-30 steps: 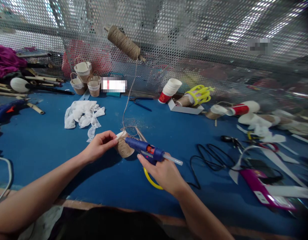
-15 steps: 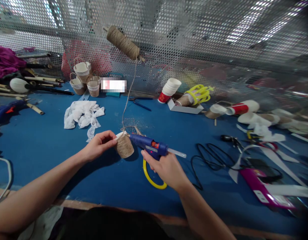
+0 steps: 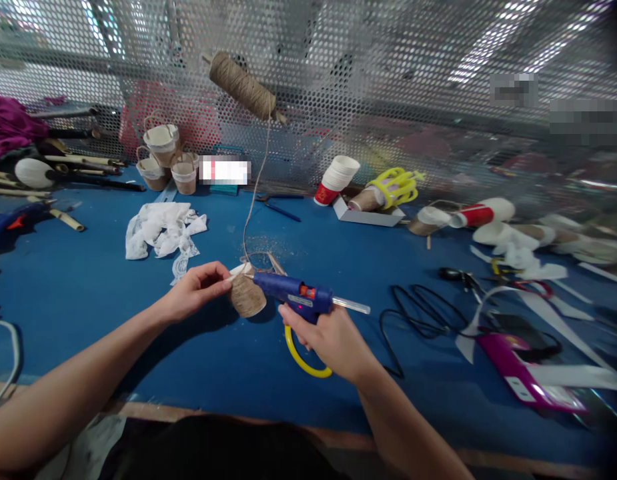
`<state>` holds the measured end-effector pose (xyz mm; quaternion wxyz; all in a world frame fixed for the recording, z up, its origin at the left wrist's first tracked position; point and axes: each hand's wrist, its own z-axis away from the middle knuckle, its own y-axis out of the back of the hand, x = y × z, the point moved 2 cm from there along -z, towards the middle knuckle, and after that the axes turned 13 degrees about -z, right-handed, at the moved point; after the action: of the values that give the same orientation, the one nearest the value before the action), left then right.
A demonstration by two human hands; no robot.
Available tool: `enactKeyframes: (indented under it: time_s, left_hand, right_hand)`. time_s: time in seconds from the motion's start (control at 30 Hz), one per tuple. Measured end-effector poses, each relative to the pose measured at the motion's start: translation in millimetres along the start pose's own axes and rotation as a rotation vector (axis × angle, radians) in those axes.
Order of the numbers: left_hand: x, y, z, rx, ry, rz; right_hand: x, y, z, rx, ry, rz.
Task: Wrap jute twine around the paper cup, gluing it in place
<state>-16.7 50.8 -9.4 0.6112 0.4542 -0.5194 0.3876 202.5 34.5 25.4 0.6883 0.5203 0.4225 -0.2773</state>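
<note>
Our left hand (image 3: 198,290) pinched the tilted twine-wrapped cup (image 3: 249,297), and our right hand (image 3: 333,340) gripped the glue gun (image 3: 283,288) crosswise, nozzle pointing left, right at the rim!

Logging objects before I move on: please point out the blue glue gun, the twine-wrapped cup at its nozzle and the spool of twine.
Blue glue gun (image 3: 289,289), head view: on its body.
Twine-wrapped cup (image 3: 249,298), head view: on its wrapped side.
Spool of twine (image 3: 242,85), head view: middle of its winding.
</note>
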Motion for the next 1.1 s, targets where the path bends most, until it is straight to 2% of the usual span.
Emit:
enactKeyframes:
  time_s: [0.13, 0.7, 1.1]
  left_hand:
    - [-0.4, 0.4, -0.2, -0.010, -0.006, -0.002]
    - [-1.7, 2.1, 0.4, -0.042, -0.055, -0.067]
    - [-1.5, 1.3, 1.1, -0.039, -0.053, -0.051]
  right_hand:
    - [2.3, 1.2, -0.8, 0.000, -0.038, -0.020]
    - [2.6, 6.2, -6.6, -0.042, -0.023, -0.183]
    - [-1.6, 5.9, -4.2, -0.028, -0.018, -0.157]
